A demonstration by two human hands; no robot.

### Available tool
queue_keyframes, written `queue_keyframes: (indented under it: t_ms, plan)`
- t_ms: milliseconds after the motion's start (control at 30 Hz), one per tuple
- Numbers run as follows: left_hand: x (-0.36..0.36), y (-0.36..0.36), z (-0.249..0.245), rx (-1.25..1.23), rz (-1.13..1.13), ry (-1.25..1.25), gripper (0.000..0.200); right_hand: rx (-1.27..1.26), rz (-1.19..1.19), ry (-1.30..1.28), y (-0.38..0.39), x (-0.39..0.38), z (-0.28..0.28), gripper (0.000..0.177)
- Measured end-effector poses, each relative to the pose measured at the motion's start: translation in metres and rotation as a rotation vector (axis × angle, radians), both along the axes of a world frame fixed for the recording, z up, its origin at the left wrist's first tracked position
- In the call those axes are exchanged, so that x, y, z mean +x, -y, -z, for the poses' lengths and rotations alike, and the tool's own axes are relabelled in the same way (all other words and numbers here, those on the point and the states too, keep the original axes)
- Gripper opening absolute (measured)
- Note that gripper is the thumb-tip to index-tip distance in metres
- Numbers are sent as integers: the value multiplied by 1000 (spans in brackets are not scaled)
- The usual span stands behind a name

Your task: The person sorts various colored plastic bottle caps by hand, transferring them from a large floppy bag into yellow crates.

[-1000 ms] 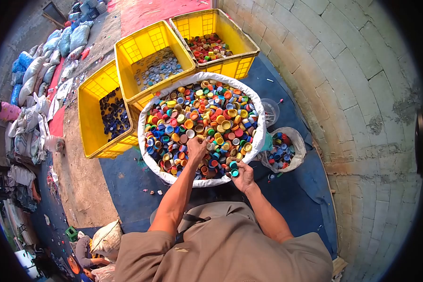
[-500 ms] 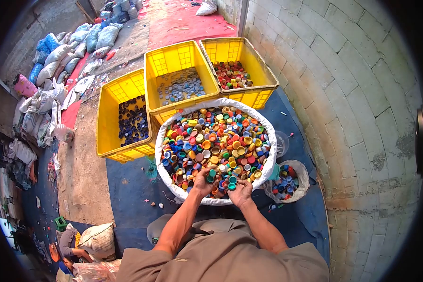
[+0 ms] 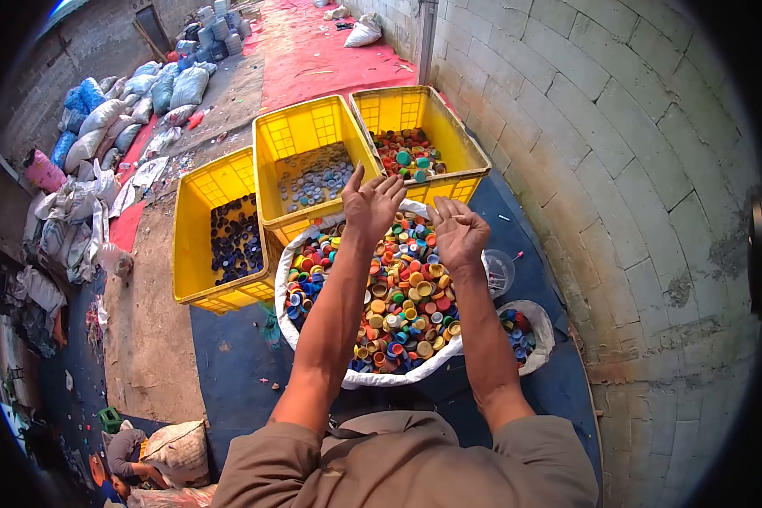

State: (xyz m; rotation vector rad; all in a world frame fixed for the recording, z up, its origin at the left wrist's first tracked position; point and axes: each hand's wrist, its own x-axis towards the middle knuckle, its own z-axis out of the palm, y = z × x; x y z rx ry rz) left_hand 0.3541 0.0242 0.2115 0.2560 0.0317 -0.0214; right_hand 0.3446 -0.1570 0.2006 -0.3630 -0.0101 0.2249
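Crates: three, yellow, side by side beyond the sack. The left crate [image 3: 186, 254] has dark caps, the middle crate [image 3: 313, 114] pale grey ones, the right crate [image 3: 461, 148] red and green ones.
Sack: one white sack [image 3: 381, 379], rim rolled down, heaped with mixed caps [image 3: 402, 313], in front of my lap.
Small bag: one [image 3: 552, 326], just right of the sack, part full of caps.
Hands: two, mine, above the sack's far edge. My left hand [image 3: 371, 206] has its fingers spread wide and empty. My right hand [image 3: 459, 233] has its fingers loosely bent and apart, gripping nothing I can see.
Caps: too many to count. I judge them light, stiff, smooth and quick to scatter, best pinched by the rim or scooped by the handful.
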Motion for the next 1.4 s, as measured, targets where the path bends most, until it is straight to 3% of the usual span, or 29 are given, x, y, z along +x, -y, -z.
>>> queue_keyframes:
  t_ms: [33, 100, 233, 300, 367, 400, 467, 567, 633, 700, 767, 833, 1100, 1400]
  plan:
    - [-1, -9, -2, 0, -1, 45, 94, -48, 45, -1, -1, -1, -4, 83]
    - [-18, -22, 14, 26, -100, -131, 74, -86, 72, -26, 1, -6, 9, 83]
    - [-86, -50, 93, 152, -222, -422, 47, -199, -7, -189, 26, -59, 95, 72]
    - [-137, -55, 126, 305, -226, -520, 34, -370, -28, -262, 31, -98, 126, 62]
    - [-187, -56, 160, 395, -238, -683, 30, -698, -49, -332, 36, -135, 154, 55]
    - [-209, -55, 172, 417, -247, -733, 29, -790, -33, -340, 36, -152, 166, 43]
    - [-249, -54, 202, 437, -247, -797, 27, -996, -104, -273, 39, -182, 190, 32]
    - [-286, -45, 210, 561, -220, -885, 24, -1296, -142, -115, 32, -207, 215, 22]
    - [-301, -35, 209, 597, -233, -937, 22, -1608, -95, 220, 22, -210, 219, 20]
    - [-315, -28, 220, 554, -241, -939, 22, -1707, -137, 293, 8, -211, 198, 19]
    - [-325, -27, 227, 528, -228, -943, 20, -1674, -185, 341, -2, -204, 211, 17]
    - [-330, -25, 221, 506, -225, -947, 19, -1768, -74, 598, -16, -195, 204, 16]
    - [-354, -27, 211, 508, -254, -957, 13, -1822, -70, 908, -61, -158, 196, 17]
    - [-375, -29, 211, 602, -296, -1016, 12, -1925, -104, 1106, -101, -120, 198, 49]
